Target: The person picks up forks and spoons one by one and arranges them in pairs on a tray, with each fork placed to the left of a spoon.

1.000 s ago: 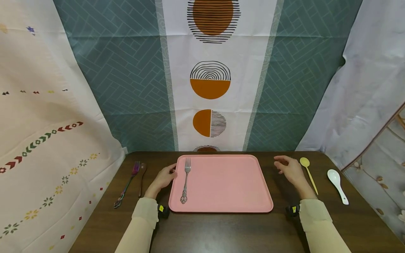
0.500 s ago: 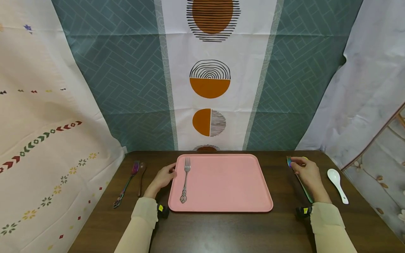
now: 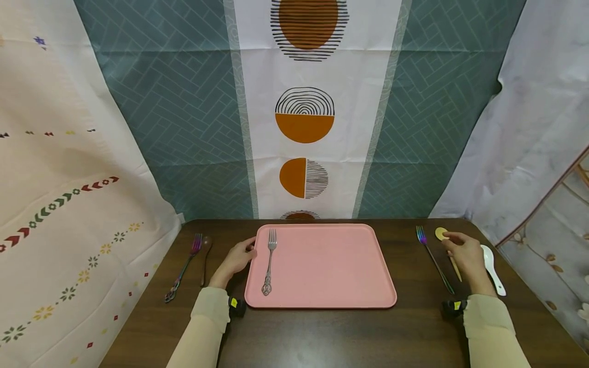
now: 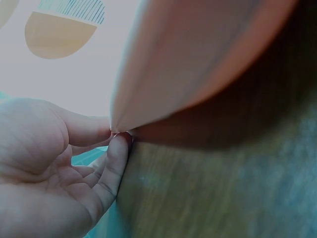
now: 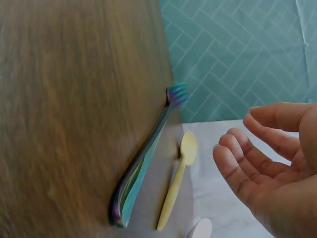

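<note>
My left hand (image 3: 236, 257) pinches the left rim of a pink tray (image 3: 326, 266); in the left wrist view, thumb and fingers meet at the tray's edge. An ornate silver fork (image 3: 270, 260) lies along the tray's left side. Over the yellow spoon (image 3: 441, 233) hovers my right hand (image 3: 466, 254), partly covering its handle in the head view. The right wrist view shows the hand's fingers (image 5: 233, 161) loosely bent and apart from the spoon, with nothing held. Left of that spoon lies a rainbow-coloured fork (image 3: 434, 261).
A white spoon (image 3: 496, 278) rests at the far right, partly behind my right hand. Left of the tray lie a purple-green fork (image 3: 186, 268) and a small brown spoon (image 3: 205, 260). Patterned cloths (image 3: 200, 112) hang behind the dark wooden table (image 3: 322, 337).
My right hand has moved rightward, from beside the tray past the rainbow-coloured fork to above the yellow spoon, uncovering that fork. The left hand and tray have stayed put.
</note>
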